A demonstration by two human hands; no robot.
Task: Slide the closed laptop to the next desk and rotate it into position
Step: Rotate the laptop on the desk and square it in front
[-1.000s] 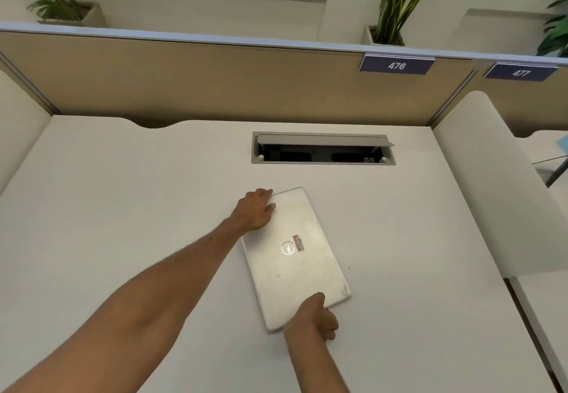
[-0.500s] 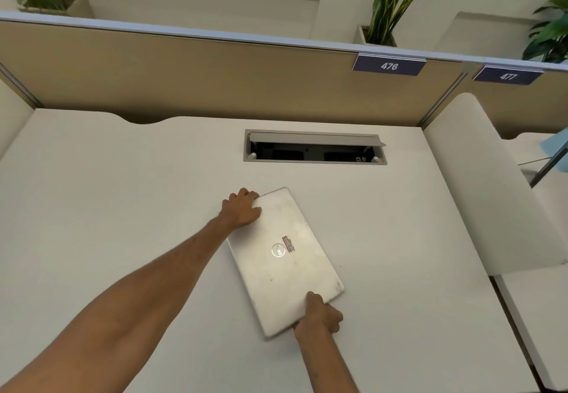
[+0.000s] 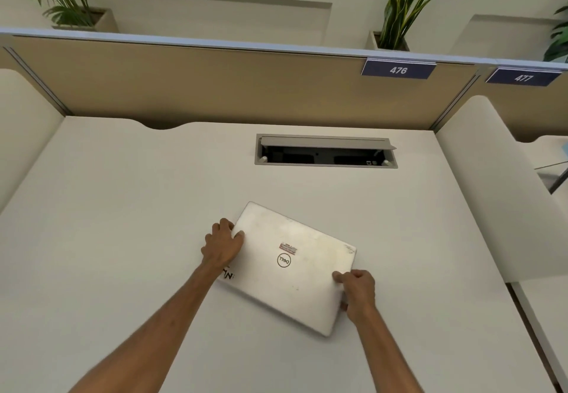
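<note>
A closed silver laptop (image 3: 295,272) with a round logo and a small sticker lies flat on the white desk (image 3: 123,239), turned at an angle with its long sides running from upper left to lower right. My left hand (image 3: 222,243) grips its left short edge, thumb on the lid. My right hand (image 3: 358,289) grips its right short edge near the lower right corner, thumb on top.
An open cable hatch (image 3: 325,151) is set in the desk behind the laptop. A beige partition (image 3: 215,85) with number plates 476 (image 3: 398,70) and 477 closes the back. A white curved side divider (image 3: 498,183) separates the desk on the right.
The laptop has rotated clockwise from nearly lengthwise to nearly crosswise. My left hand moved down the left side and my right hand swung out to the right edge.
</note>
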